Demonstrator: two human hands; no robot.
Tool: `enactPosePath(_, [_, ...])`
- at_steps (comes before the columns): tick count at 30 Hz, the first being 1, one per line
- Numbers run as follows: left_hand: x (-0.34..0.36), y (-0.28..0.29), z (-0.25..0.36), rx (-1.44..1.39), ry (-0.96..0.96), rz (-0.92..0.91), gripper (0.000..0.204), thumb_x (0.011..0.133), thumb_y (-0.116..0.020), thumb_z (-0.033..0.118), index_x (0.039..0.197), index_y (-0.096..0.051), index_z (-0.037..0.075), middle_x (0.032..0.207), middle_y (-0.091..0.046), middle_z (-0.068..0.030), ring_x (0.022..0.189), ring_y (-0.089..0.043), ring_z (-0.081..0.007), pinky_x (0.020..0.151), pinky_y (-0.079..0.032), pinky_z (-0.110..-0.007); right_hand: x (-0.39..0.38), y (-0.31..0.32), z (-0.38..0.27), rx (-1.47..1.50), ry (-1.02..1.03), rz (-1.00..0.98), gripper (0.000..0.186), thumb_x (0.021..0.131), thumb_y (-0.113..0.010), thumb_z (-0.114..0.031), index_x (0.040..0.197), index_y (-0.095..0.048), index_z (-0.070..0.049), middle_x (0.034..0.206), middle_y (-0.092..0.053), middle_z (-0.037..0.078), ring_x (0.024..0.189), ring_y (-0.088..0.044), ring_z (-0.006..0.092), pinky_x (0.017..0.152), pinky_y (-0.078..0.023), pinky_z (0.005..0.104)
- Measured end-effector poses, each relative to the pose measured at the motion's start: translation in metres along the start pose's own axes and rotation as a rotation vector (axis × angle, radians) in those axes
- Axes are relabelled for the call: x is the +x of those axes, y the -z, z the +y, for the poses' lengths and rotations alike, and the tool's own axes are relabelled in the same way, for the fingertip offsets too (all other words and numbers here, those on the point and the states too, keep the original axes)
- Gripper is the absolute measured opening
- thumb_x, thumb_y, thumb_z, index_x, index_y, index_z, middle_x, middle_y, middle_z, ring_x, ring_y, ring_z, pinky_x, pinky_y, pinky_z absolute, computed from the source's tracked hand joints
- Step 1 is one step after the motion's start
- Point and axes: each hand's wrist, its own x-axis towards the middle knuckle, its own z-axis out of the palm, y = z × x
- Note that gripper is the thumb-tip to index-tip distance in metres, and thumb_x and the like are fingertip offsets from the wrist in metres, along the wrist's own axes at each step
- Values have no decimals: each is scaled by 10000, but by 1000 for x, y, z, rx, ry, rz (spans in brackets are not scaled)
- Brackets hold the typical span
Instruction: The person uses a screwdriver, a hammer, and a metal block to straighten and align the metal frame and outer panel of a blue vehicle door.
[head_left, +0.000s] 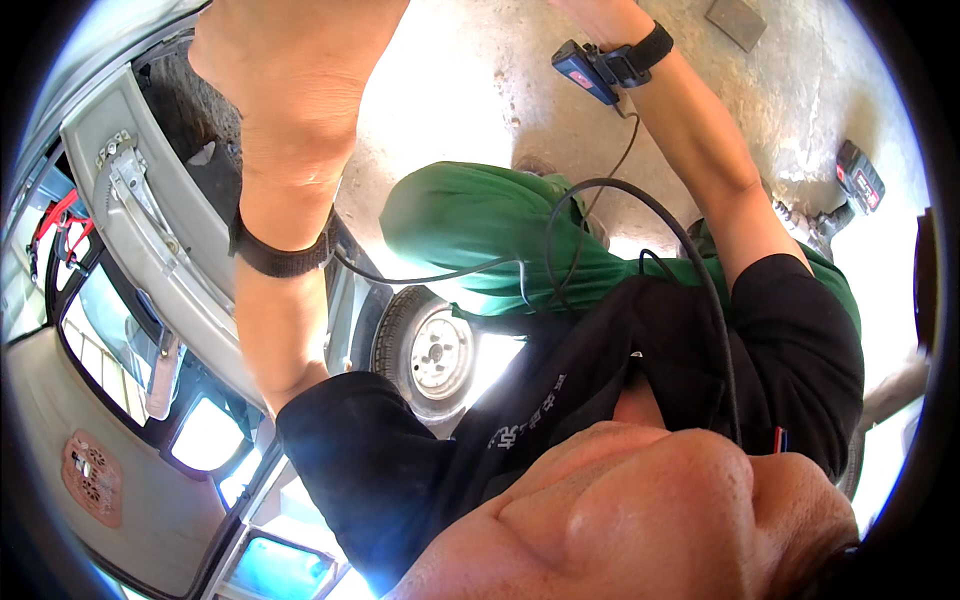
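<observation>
My left hand (pixel 300 60) reaches up at the upper left, beside the vehicle's grey panel (pixel 130 140). Its fingers lie beyond the top edge, so what they hold or touch is hidden. A black strap circles that wrist. At the top centre only the base of my right hand (pixel 600 18) shows, with the fingers cut off by the frame edge. A strap on the right wrist carries a small dark box (pixel 585 72) with a thin cable. On the grey panel a metal bracket mechanism (pixel 140 190) is visible.
A vehicle wheel (pixel 440 352) stands next to my green-trousered leg. Black cable (pixel 700 270) loops across my body. On the concrete floor at the right lies what looks like a cordless power tool with a battery (pixel 858 178); a flat dark piece (pixel 736 22) lies farther off.
</observation>
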Motion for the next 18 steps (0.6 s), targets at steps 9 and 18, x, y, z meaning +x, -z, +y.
enactPosePath(9, [7,13,-10,55,7,-284,235,855,-646,401,944,-776,226,828,-715,-131,796,-685,-342,746,-538,-384,10,-7,9,-265,19,-80,309,955,-437,-205,918,-640,25,804,-651,216,792,-643,299,718,-490,412])
enactPosePath(18, [24,42,2,-71,14,-339,293,801,-741,344,741,-745,57,670,-643,-205,654,-657,-380,598,-519,-413,5,41,-26,-541,25,-124,327,953,-432,-212,902,-645,31,785,-656,228,778,-648,309,707,-491,420])
